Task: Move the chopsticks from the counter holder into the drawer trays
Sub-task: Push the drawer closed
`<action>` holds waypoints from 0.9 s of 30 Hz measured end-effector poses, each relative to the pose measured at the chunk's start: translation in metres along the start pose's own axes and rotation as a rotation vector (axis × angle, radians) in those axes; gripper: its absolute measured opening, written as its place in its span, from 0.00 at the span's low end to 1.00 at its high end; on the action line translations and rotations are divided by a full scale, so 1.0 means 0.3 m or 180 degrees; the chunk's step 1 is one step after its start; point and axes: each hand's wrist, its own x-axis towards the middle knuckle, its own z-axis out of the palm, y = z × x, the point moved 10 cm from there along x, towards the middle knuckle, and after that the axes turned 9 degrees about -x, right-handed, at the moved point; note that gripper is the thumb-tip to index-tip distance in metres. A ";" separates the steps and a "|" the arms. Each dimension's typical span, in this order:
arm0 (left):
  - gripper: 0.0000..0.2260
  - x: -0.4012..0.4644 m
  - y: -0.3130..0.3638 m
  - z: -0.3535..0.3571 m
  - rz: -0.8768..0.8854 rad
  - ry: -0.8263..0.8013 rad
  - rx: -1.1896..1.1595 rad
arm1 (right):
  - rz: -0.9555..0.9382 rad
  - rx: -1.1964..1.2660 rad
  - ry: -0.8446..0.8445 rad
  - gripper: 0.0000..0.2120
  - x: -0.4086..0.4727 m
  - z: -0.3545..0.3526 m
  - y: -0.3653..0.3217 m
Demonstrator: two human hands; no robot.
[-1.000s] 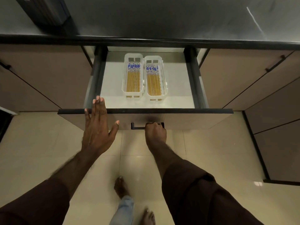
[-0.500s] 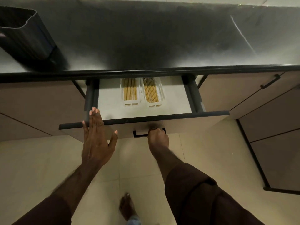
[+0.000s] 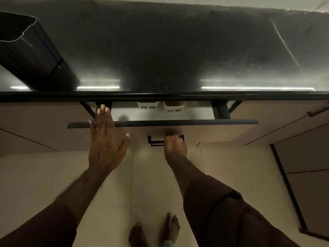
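Note:
The drawer (image 3: 195, 122) stands only a little way out from under the dark counter (image 3: 160, 50). Just the near ends of two white trays (image 3: 147, 105) (image 3: 174, 106) show inside it, with tan chopstick tips visible in them. My right hand (image 3: 175, 146) grips the black drawer handle (image 3: 156, 140) from below. My left hand (image 3: 105, 138) lies flat with straight fingers against the drawer front, fingertips over its top edge. The dark chopstick holder (image 3: 30, 50) stands on the counter at the far left; I see no chopsticks in it.
Beige cabinet fronts (image 3: 276, 125) flank the drawer on both sides, with another handle (image 3: 318, 110) at the right. Pale floor tiles (image 3: 53, 175) lie below, and my bare feet (image 3: 154, 230) show at the bottom edge.
The drawer has slid inward, from wide open to nearly closed, hiding most of both trays. Both hands moved forward with it, and the view tilted up toward the counter.

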 end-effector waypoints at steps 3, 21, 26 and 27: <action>0.41 0.055 -0.020 0.005 -0.0020 0.0045 0.0103 | -0.0018 -0.0023 0.0017 0.06 0.052 -0.020 -0.001; 0.42 0.253 -0.020 0.101 0.0035 -0.0050 0.0318 | 0.0404 0.0945 -0.0018 0.17 0.306 -0.046 0.058; 0.42 0.269 -0.021 0.110 0.0027 -0.0048 0.0311 | 0.0148 0.0806 -0.0239 0.18 0.340 -0.061 0.032; 0.42 0.269 -0.023 0.110 0.0021 -0.0052 0.0317 | 0.0173 0.0739 -0.0262 0.16 0.349 -0.060 0.034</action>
